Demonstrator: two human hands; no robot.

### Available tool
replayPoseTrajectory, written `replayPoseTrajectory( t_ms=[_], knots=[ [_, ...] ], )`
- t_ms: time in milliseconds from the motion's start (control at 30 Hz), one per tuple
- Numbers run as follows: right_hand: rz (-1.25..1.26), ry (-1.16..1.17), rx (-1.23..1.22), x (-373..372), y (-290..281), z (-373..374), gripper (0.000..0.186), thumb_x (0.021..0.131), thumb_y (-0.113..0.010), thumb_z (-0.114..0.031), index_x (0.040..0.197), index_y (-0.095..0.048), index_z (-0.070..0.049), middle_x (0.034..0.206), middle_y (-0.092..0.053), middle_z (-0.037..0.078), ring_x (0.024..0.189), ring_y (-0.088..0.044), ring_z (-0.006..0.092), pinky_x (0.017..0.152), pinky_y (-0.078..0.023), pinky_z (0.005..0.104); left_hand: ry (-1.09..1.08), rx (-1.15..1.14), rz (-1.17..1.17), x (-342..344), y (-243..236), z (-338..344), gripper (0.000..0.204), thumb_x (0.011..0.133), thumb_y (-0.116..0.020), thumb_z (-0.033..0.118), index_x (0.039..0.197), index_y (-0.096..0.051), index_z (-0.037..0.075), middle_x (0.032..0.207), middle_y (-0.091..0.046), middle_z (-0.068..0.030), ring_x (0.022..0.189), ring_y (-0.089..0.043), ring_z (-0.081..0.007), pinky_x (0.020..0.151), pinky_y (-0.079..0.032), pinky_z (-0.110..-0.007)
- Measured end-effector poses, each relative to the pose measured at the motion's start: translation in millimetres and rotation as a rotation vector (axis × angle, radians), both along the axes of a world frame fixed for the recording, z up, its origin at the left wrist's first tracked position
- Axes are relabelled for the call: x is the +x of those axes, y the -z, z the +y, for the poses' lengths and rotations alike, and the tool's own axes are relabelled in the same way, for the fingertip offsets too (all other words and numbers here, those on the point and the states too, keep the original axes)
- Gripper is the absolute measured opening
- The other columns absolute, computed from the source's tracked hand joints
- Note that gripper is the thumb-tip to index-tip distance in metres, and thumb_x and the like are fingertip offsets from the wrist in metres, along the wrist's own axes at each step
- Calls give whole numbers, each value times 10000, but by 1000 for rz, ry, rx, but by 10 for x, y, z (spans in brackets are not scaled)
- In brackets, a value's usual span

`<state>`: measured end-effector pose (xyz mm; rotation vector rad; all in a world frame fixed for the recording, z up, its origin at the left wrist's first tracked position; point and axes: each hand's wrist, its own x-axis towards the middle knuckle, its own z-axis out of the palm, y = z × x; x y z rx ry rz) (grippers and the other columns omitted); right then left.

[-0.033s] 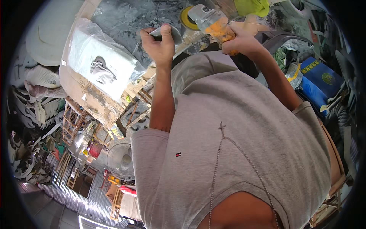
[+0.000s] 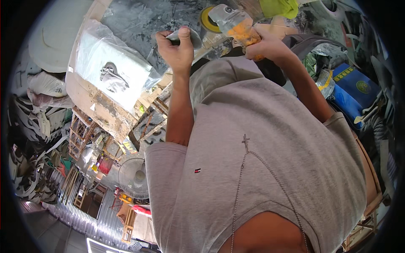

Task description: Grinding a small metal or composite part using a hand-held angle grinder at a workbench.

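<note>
Fingers [image 2: 161, 39] of the left hand [image 2: 179, 54] are clamped on a thin, curved grey piece [image 2: 195, 39], the thumb pressing over its near edge. It is held up in front of the dusty bench [image 2: 86, 92], beside the disc of the tool. The right hand [image 2: 268, 47] has its fingers wrapped around an orange handheld grinder [image 2: 241, 30], whose head is covered in clear, dirty film; its yellow-rimmed disc [image 2: 208, 20] faces left, toward the grey piece.

Yellow characters and a round emblem are printed on a blue box [image 2: 356, 86] at the right, and the grey T-shirt [image 2: 278, 139] bears a small red, white and dark flag-like mark [image 2: 197, 171].

A white slab [image 2: 137, 82] in clear plastic lies on the bench to the left, with a crumpled grey cloth [image 2: 114, 79] on top. A yellow-green cloth [image 2: 279, 7] sits beyond the grinder, cut off by the upper edge. Curved offcuts [image 2: 46, 122] pile up at the far left, and a fan [image 2: 134, 175] stands lower down.

The wearer's torso and a cross necklace [image 2: 246, 143] block much of the lower view. The right palm hides most of the grinder's grip, the left fingers cover part of the grey piece, and the dark lens rim swallows the corners.
</note>
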<state>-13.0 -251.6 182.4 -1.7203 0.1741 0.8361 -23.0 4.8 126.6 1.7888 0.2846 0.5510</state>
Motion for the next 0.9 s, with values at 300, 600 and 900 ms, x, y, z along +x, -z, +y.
replayPoseTrajectory(
  t_ms=[300,600,900],
  knots=[
    [83,-9,54,-25,169,-190,434,650,-727,-79,1061,-614,2,868,-612,34,768,-581,128,682,-504,276,96,236,14,-219,248,90,450,879,-763,372,949,-505,10,848,-548,-70,770,-508,-160,718,-448,-304],
    [146,-196,27,-279,586,-310,492,635,-719,-88,1105,-596,-13,856,-572,19,692,-559,122,626,-500,277,187,-132,154,-528,776,90,383,920,-692,291,1000,-442,12,943,-480,-98,863,-464,-195,825,-413,-333],
    [204,-236,-61,-205,606,-222,550,634,-720,-65,1160,-579,14,949,-596,17,832,-562,124,776,-491,269,199,-362,197,-535,704,148,450,962,-637,395,1044,-414,12,932,-523,-112,617,-522,-121,490,-450,-249]
  ],
)
